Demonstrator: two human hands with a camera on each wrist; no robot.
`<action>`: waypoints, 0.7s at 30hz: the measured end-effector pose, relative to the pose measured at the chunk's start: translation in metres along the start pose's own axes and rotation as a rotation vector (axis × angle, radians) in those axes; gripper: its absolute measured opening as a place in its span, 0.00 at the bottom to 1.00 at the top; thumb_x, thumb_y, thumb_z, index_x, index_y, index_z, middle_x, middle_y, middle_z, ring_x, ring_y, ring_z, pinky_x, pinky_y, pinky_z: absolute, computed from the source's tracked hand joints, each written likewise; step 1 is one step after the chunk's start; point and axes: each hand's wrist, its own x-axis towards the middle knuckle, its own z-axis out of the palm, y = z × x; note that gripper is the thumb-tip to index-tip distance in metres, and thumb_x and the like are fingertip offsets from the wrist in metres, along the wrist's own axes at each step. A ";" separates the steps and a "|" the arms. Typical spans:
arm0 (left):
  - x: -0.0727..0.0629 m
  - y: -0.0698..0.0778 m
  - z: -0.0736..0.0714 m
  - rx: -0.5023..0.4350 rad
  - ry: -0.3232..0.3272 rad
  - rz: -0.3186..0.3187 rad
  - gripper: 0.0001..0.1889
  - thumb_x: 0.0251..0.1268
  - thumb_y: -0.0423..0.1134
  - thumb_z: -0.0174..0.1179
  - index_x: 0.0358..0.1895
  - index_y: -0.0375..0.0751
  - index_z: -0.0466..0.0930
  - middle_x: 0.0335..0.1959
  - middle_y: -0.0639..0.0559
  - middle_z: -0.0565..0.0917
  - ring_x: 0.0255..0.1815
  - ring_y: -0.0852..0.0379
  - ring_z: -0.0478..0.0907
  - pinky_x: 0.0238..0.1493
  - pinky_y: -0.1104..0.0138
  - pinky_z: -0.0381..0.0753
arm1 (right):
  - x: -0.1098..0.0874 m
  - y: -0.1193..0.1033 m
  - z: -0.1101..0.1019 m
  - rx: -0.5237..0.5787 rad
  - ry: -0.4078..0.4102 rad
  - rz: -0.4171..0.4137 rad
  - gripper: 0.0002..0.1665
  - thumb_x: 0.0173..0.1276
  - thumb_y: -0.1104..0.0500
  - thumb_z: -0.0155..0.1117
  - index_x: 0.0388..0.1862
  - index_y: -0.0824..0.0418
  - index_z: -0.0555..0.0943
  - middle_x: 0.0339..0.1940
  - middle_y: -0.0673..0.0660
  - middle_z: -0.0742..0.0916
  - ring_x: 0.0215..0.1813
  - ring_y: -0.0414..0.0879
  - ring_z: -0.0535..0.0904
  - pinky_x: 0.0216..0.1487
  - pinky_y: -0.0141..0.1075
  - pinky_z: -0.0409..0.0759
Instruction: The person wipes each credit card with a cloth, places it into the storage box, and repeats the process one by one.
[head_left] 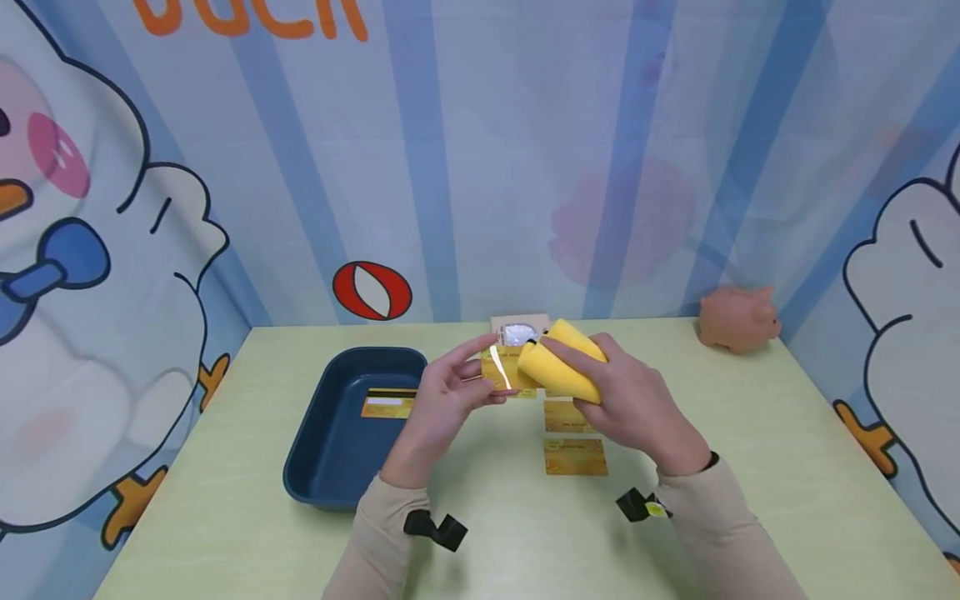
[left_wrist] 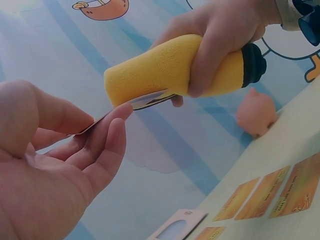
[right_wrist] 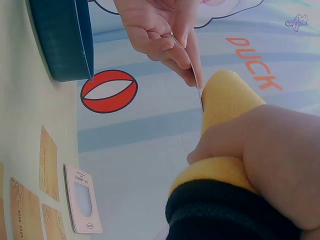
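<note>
My left hand (head_left: 448,392) pinches a gold bank card (head_left: 498,371) by its edge, above the table. My right hand (head_left: 637,404) grips a yellow, fuzzy, cloth-covered cylinder (left_wrist: 145,72) with a black end (left_wrist: 253,65). The cylinder's soft side lies right against the card, overlapping its right part in the head view. In the right wrist view the card appears edge-on, a thin strip between the left fingers (right_wrist: 177,55) and the cylinder. Below the hands, several gold cards (head_left: 575,457) lie on the table in a column, some partly hidden by the right hand.
To the left stands a dark blue tray (head_left: 300,450) with a gold card (head_left: 386,407) lying in it, stripe side up. A pale pink flat box (right_wrist: 82,200) with an oval window lies at the table's back. A pink piggy bank (head_left: 737,321) stands at the back right.
</note>
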 end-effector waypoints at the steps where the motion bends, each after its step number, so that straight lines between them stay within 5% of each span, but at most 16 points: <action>1: 0.000 0.000 0.000 0.000 0.002 0.001 0.30 0.75 0.22 0.51 0.77 0.44 0.70 0.65 0.28 0.80 0.58 0.29 0.84 0.52 0.63 0.89 | 0.000 0.000 0.000 -0.003 0.002 0.001 0.46 0.63 0.64 0.71 0.79 0.40 0.71 0.55 0.64 0.80 0.33 0.52 0.78 0.27 0.44 0.81; 8: 0.000 -0.001 -0.001 -0.019 0.001 -0.004 0.29 0.75 0.22 0.51 0.76 0.45 0.71 0.63 0.33 0.83 0.50 0.48 0.90 0.53 0.62 0.89 | 0.000 0.004 -0.002 -0.018 0.011 0.021 0.46 0.64 0.64 0.71 0.79 0.41 0.72 0.55 0.66 0.80 0.36 0.54 0.79 0.29 0.47 0.83; 21: 0.003 -0.007 0.001 -0.014 0.046 -0.087 0.33 0.75 0.22 0.55 0.79 0.50 0.67 0.61 0.34 0.85 0.49 0.43 0.91 0.52 0.59 0.89 | -0.001 0.011 -0.006 -0.018 0.043 0.071 0.43 0.66 0.64 0.68 0.78 0.41 0.72 0.56 0.66 0.80 0.35 0.54 0.79 0.27 0.47 0.81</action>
